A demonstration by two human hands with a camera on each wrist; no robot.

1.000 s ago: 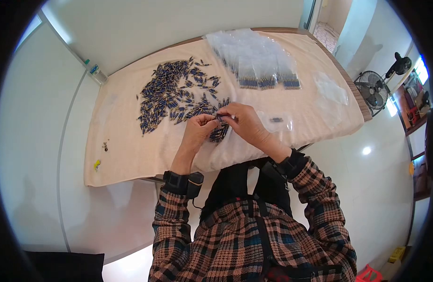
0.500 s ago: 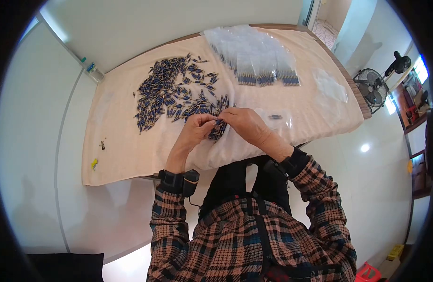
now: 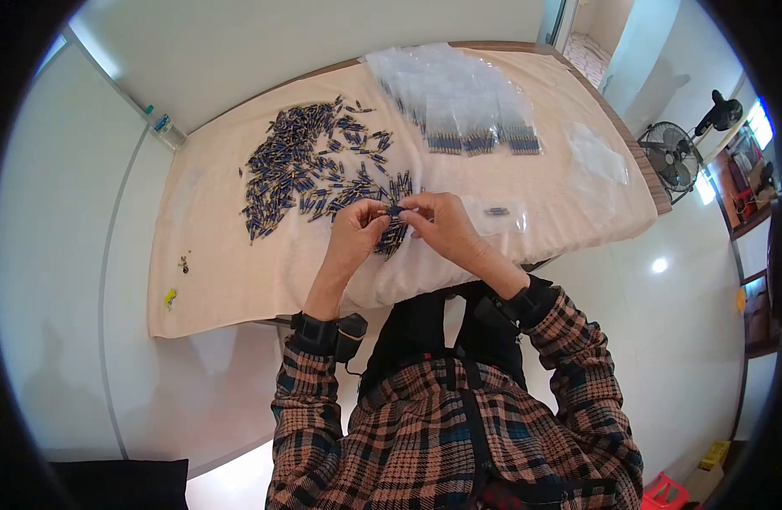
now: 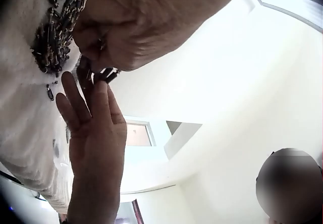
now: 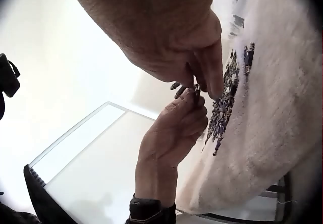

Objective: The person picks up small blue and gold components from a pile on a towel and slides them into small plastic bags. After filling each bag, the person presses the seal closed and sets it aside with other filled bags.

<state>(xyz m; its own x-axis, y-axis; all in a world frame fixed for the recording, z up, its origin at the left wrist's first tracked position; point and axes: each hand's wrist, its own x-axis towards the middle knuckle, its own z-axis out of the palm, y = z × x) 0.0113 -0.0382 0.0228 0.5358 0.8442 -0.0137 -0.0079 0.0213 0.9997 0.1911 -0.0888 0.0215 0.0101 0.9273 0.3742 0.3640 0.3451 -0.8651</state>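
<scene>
In the head view my left hand (image 3: 354,234) and right hand (image 3: 444,225) meet over the near end of a heap. Between their fingertips are a few slim blue-and-gold plug-like pieces (image 3: 392,210). Both hands pinch them, thumb against fingers. In the left wrist view the dark ends of the pieces (image 4: 108,75) stick out between the two hands, and some of the right hand's other fingers stand away from the pinch. Right below lies a group of similar pieces (image 3: 394,241), partly covered by the hands. The right wrist view shows the left hand's fingers curled in.
A big loose heap of the same pieces (image 3: 280,170) spreads left on the cream cloth (image 3: 229,280). Filled clear bags (image 3: 459,93) lie at the back; thin clear bags (image 3: 596,157) lie right. One small bag (image 3: 514,223) has a piece (image 3: 496,211) on it. A bottle (image 3: 168,132) stands back left.
The fingertips come together half a second ago and now stand slightly apart, with the dark pieces showing between them. The heap and bags look the same.
</scene>
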